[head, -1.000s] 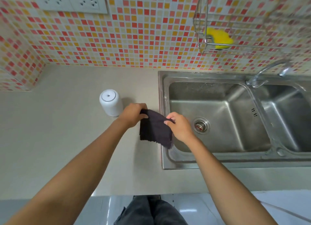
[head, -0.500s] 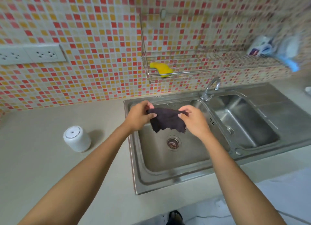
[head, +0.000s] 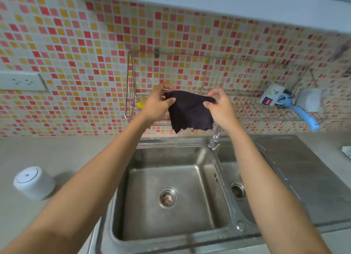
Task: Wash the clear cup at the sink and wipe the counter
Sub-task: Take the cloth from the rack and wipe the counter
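A dark cloth (head: 190, 111) hangs spread between my two hands, high above the steel sink (head: 171, 193) and in front of the wall rack. My left hand (head: 157, 103) pinches its upper left corner and my right hand (head: 218, 105) pinches its upper right corner. The cloth's lower edge dangles free just above the tap (head: 215, 137). A whitish cup (head: 33, 182) stands upside down on the beige counter (head: 62, 155), far left of the sink and well below my left arm.
A wire rack (head: 247, 105) on the tiled wall holds a yellow sponge (head: 140, 104), a bottle (head: 271, 95) and a blue-handled brush (head: 303, 117). A second basin (head: 237, 191) and drainboard lie to the right. Wall sockets (head: 22, 81) sit at the left.
Both hands carried the cloth from the counter's edge by the sink rightward and up to the rack's height. The view tilted up toward the wall.
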Tool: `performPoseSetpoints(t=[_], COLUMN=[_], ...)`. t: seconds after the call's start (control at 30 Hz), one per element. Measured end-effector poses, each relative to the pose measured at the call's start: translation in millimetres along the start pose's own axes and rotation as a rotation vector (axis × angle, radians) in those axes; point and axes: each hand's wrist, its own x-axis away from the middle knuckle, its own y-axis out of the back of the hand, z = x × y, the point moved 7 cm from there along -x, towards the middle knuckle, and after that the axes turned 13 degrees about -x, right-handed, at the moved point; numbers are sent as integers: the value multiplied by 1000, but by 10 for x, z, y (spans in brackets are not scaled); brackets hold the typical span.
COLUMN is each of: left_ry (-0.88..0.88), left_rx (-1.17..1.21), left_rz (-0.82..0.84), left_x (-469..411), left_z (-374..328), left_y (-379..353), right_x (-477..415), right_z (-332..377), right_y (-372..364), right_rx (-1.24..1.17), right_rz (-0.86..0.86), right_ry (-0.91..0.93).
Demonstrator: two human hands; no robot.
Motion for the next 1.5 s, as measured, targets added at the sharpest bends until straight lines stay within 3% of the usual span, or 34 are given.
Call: performPoseSetpoints(t=[0.43,0.63,0.73,0.83,0.97,1.03,1.13,1.23,1.37,1.5], left_ry=[167,6,-104,-4,60,26,-46,75,363,480], left_rx=[-366,-665,-894,-991,-1049,-1038,-1033,-1239,-1113,-1032], left_rz=[-5,-44,134,403,517,453,100,-167,-41,33], left_x=[-869,-934,-921,-866,-835,-818,-760,-611,-461,-437], left_z=[655,652,657,819,851,759,576,610,852,883], left_y=[-238,-341,-523,-681,-728,-653,-330,65,118,72], right_x=[-839,-974,-956,-925,-819,-765,-737,-681,-636,-565], right_z=[-640,-729,-820,-844,-808,-854,-876,-890,-811,-711], right_y=[-464,-627,-687,-704,-838,-877,-853,-863,-843,-803], right_rx=[197,397,562,632,638,715,706,732,691,708], right_rz=[164,316,411,461,641,723,722,753,608,552], right_ry=[-99,16,16,-20,-97,-168,-211,-246,-167,-19])
